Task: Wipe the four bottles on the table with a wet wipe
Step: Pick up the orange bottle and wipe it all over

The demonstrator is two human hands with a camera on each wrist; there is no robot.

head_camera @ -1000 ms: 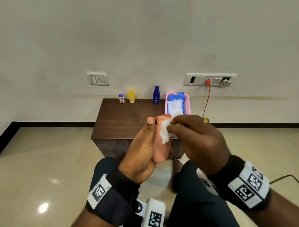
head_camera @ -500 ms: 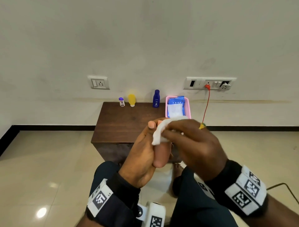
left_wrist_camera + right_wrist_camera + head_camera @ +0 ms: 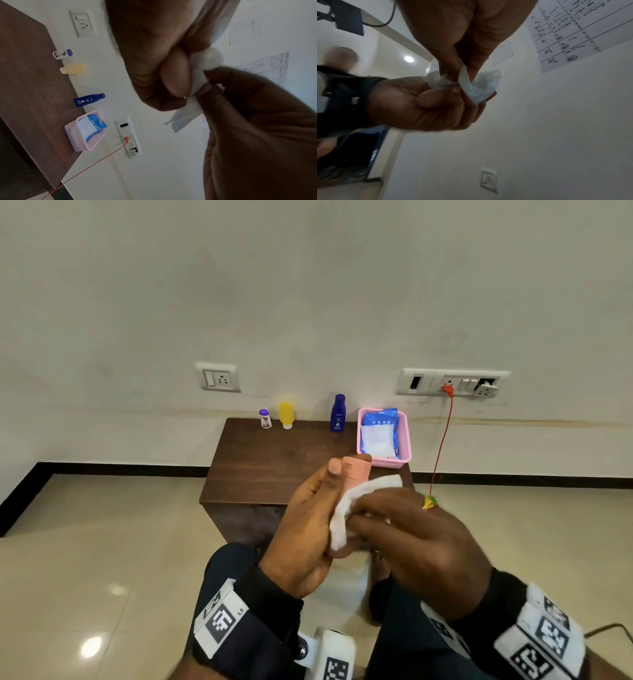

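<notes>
- While the left hand (image 3: 308,529) grips the peach bottle (image 3: 356,469), curled fingers hide its body.
- Right hand (image 3: 414,539) pinches the wet wipe (image 3: 346,508) against the bottle; contact area obscured.

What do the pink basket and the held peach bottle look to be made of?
The pink basket looks like moulded plastic: its walls are a fine perforated grid with a smooth solid rim. The peach bottle, held in the left hand, seems to be matte, opaque plastic with no glare on it; whether it is soft or rigid cannot be told.
</notes>
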